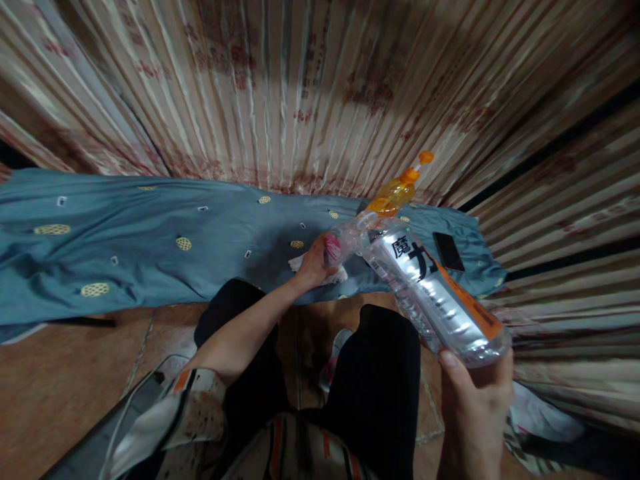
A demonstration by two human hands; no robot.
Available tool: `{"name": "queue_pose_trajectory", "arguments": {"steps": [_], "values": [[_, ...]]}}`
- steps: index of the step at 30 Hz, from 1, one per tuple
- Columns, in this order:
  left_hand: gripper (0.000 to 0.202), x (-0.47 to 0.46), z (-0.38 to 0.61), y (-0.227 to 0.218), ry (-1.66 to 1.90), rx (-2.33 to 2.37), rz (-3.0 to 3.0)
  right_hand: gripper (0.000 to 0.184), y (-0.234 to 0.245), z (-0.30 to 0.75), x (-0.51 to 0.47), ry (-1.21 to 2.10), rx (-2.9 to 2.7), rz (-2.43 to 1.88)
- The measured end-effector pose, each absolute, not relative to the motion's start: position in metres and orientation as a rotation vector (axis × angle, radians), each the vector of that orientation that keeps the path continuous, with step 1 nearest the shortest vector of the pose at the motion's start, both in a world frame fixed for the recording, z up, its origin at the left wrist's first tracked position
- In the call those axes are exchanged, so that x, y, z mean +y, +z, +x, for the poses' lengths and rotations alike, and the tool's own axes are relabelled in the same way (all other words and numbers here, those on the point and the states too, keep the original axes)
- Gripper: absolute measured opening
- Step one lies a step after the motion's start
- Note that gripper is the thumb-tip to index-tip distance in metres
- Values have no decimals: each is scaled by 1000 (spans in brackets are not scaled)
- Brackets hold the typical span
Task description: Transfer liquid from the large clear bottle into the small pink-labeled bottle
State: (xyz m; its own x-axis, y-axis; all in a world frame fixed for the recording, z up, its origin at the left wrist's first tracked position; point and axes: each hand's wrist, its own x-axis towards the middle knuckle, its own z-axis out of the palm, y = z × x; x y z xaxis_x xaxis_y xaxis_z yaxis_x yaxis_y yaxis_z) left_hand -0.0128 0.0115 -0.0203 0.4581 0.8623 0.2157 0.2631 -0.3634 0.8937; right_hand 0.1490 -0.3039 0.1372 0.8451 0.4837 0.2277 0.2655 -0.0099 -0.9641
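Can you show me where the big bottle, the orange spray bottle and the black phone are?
big bottle [430,287]: head view, on its silver label.
orange spray bottle [393,197]: head view, on its orange body.
black phone [448,251]: head view, on its dark screen.

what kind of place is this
Probably a bedroom at home: a teal patterned bedsheet spread out, pleated floral curtains behind it, and a black phone lying on the sheet.
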Motion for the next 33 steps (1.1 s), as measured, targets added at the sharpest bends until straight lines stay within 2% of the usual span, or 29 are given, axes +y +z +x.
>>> {"name": "queue_pose_trajectory", "arguments": {"steps": [5, 13, 19, 29, 33], "values": [[108, 10, -14, -16, 870, 956, 1871, 114, 142, 147, -302, 190, -560, -1607], [107, 8, -14, -11, 884, 934, 1856, 114, 137, 149, -304, 180, -625, -1622], [108, 5, -16, -6, 845, 960, 1868, 122, 143, 145, -303, 185, -615, -1628], [110, 5, -13, -1, 819, 988, 1842, 125, 141, 148, -304, 205, -568, -1637], [108, 4, -13, 2, 816, 970, 1830, 121, 143, 147, -305, 202, -564, -1634]]}}
